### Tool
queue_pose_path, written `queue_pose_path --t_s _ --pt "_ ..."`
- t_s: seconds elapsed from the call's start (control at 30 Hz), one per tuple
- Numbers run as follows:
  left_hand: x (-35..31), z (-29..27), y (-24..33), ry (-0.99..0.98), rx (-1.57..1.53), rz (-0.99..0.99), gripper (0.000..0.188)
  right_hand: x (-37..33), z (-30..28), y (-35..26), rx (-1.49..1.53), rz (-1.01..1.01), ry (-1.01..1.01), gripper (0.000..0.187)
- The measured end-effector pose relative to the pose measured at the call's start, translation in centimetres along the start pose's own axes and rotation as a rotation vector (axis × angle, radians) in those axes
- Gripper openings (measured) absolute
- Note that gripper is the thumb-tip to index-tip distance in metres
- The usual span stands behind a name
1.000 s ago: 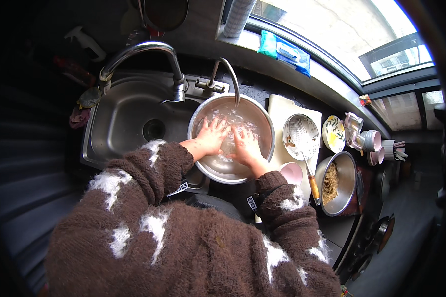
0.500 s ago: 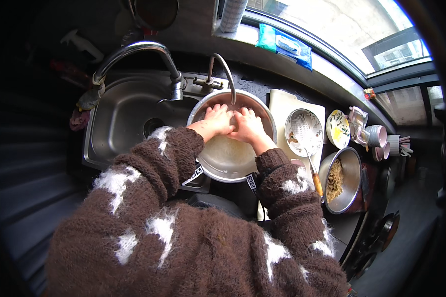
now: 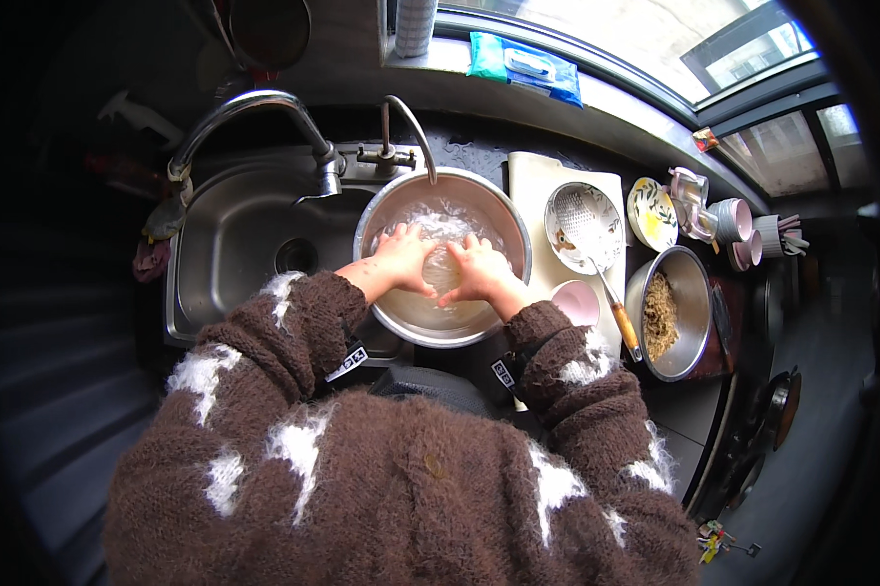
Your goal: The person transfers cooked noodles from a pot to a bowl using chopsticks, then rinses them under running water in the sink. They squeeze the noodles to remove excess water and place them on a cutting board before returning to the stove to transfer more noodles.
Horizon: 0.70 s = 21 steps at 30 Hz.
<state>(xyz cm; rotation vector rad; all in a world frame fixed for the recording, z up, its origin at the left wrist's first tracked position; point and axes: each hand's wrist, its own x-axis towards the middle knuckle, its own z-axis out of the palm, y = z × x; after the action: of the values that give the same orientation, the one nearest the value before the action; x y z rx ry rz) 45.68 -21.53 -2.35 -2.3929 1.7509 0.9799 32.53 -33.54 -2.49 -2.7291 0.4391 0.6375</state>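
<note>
Change from half a second earlier: the left hand [image 3: 399, 262] and right hand [image 3: 484, 273], then close together near the far wall of the metal basin [image 3: 443, 341], now stand apart, nearer its middle; more of the pink bowl [image 3: 577, 303] shows past the right sleeve [image 3: 547, 337].
Left hand: wide, fingers spread and directed toward the far wall, thumb angled inward; no held object is visible.
Right hand: likewise wide, fingers spread, thumb pointing toward the left hand with a gap between; no held object is visible.
Basin: round, at the right side of the sink [image 3: 230, 230], both hands inside its rim.
Water: the water [image 3: 445, 217] is rippled and bright ahead of the fingers; how deep the fingertips lie cannot be told.
Taps: the slim tap [image 3: 416, 122] arches to the basin's far edge; the large tap [image 3: 298, 104] reaches over the sink.
Board: the cream board [image 3: 535, 181], right of the basin, bears the patterned bowl [image 3: 614, 234], in which the perforated ladle [image 3: 586, 220] rests.
Food bowl: the steel bowl [image 3: 696, 313], farther right, contains the brown crumbly food [image 3: 662, 317].
</note>
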Motion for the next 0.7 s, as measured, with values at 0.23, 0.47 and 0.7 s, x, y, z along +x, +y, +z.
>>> queue_pose_path --t_s 0.23,0.47,0.7 --pt "-1.1 1.7 0.6 0.097 0.079 -0.015 0.086 -1.6 1.8 -1.2 -0.014 0.072 0.13 0.083" --pt "0.8 4.8 -0.2 0.277 -0.324 -0.148 0.055 -0.2 4.7 -2.2 0.486 0.463 0.272 0.061" --pt "2.6 6.5 -0.4 0.288 -1.066 -0.129 0.037 1.1 6.9 -0.8 1.689 0.025 0.318 0.049"
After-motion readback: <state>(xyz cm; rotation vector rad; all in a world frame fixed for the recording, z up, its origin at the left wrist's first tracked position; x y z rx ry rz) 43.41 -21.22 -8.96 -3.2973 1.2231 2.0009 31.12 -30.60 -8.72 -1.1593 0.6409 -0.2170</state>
